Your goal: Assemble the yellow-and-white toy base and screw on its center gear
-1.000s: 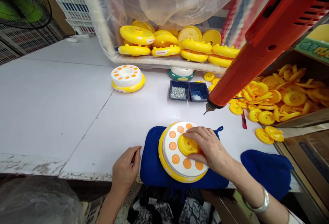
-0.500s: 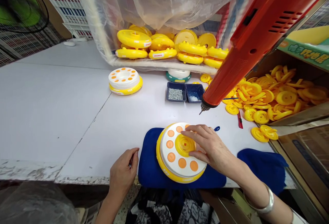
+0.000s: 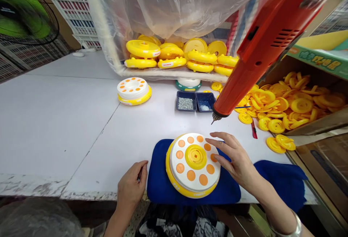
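Note:
A round white toy base (image 3: 187, 179) with orange dots and a yellow lower rim lies on a blue cloth (image 3: 160, 157). A yellow disc (image 3: 195, 156) with a small square hole sits in its middle. My right hand (image 3: 233, 157) is over the base's right side, fingers spread and holding nothing; I cannot tell whether the fingertips touch it. To the left of the cloth, my left hand (image 3: 133, 182) rests near the table's front edge, its fingers curled closed; what they hold, if anything, is hidden. An orange-red electric screwdriver (image 3: 244, 62) hangs tip-down above and beyond the base.
Two dark trays stand behind: one tray (image 3: 186, 93) with small metal screws, another tray (image 3: 210, 95) with a whitish lump. Loose yellow discs (image 3: 301, 104) fill a box at right. Another white-and-yellow base (image 3: 133, 91) stands back left. A red cutter (image 3: 253, 130) lies at right.
My right hand has let go of the yellow disc and drawn back to the right, leaving the disc in the base's middle. My left hand stays closed in about the same place.

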Available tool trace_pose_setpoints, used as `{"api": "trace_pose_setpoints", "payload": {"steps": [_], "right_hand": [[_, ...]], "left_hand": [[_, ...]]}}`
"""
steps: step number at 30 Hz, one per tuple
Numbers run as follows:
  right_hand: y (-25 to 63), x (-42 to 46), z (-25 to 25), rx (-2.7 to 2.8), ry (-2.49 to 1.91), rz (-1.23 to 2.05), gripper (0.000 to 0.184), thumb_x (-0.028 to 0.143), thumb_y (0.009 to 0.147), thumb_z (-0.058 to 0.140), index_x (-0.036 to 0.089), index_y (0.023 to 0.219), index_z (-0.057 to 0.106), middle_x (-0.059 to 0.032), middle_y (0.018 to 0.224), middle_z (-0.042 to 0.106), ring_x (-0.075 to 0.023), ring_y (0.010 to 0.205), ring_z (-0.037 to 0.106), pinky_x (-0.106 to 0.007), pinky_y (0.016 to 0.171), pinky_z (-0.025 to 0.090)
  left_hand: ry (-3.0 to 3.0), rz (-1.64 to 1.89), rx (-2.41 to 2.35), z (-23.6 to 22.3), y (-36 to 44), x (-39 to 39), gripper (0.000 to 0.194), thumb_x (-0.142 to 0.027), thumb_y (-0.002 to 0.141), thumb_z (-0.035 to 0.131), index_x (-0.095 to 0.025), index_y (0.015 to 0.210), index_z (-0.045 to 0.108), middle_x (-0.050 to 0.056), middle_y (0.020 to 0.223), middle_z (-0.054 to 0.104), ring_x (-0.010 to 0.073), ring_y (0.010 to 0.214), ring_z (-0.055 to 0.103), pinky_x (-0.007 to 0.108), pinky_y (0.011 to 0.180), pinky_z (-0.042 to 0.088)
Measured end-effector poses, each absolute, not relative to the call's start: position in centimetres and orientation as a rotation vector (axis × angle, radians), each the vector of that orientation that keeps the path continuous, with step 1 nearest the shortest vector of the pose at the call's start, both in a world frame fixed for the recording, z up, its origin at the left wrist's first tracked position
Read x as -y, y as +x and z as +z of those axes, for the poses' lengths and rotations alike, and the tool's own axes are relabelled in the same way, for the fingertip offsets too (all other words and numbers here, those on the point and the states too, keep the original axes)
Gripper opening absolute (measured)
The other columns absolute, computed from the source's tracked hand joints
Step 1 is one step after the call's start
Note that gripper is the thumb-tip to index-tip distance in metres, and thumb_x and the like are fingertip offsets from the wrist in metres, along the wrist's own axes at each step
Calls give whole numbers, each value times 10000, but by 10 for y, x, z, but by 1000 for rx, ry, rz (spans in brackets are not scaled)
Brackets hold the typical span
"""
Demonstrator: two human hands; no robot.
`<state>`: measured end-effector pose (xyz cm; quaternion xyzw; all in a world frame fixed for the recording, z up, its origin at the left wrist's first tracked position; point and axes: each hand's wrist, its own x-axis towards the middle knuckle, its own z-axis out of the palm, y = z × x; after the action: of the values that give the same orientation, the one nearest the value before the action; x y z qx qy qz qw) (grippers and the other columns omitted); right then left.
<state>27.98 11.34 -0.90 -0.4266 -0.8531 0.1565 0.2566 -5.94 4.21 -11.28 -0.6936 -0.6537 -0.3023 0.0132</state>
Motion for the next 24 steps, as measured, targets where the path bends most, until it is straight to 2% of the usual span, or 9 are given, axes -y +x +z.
{"api": "trace_pose_setpoints", "payload": {"steps": [7, 11, 14, 17, 21, 24], "right_hand": [[266, -116, -29, 2389, -1024, 280, 293, 153, 941, 531, 201, 1222, 598, -134, 1267, 594, -299, 1213, 507, -522, 968, 473], [269, -113, -27, 2361, -1050, 360, 313, 163, 941, 532, 245, 1235, 601, -122, 1309, 568, -288, 1236, 508, -500, 966, 492], [287, -114, -19, 2126, -1103, 420, 310, 202, 959, 511, 282, 1246, 599, -105, 1311, 569, -256, 1215, 542, -462, 977, 501], [306, -128, -1, 1760, -1160, 413, 257, 250, 977, 485, 274, 1185, 634, -87, 1188, 637, -236, 1129, 591, -438, 959, 504], [310, -167, 34, 1415, -1043, 669, 274, 387, 979, 484, 275, 1162, 655, -68, 1173, 666, -210, 1013, 643, -383, 863, 539], [294, -203, 56, 1332, -821, 967, 334, 508, 947, 493, 272, 1118, 654, -51, 1167, 685, -207, 1051, 659, -386, 912, 548]], "left_hand": [[-2143, -932, 2034, -112, -60, -43, 257, -323, 976, 432, -212, 997, 663, 0, 868, 750, 144, 691, 709, 205, 592, 518], [-2120, -918, 2011, -114, -63, -44, 256, -336, 975, 432, -228, 993, 664, -15, 869, 756, 135, 683, 718, 191, 577, 528], [-2118, -914, 2025, -118, -67, -44, 246, -346, 967, 446, -243, 1008, 665, -21, 886, 761, 133, 682, 719, 187, 578, 535], [-2140, -916, 2069, -119, -68, -45, 245, -356, 959, 452, -252, 1008, 669, -19, 891, 763, 139, 677, 717, 194, 573, 538], [-2112, -950, 2119, -114, -64, -46, 269, -374, 954, 436, -248, 978, 672, -8, 869, 763, 158, 668, 715, 218, 568, 538], [-2110, -968, 2138, -111, -61, -46, 266, -367, 948, 439, -243, 970, 674, -4, 854, 763, 163, 659, 712, 225, 564, 531]]}}
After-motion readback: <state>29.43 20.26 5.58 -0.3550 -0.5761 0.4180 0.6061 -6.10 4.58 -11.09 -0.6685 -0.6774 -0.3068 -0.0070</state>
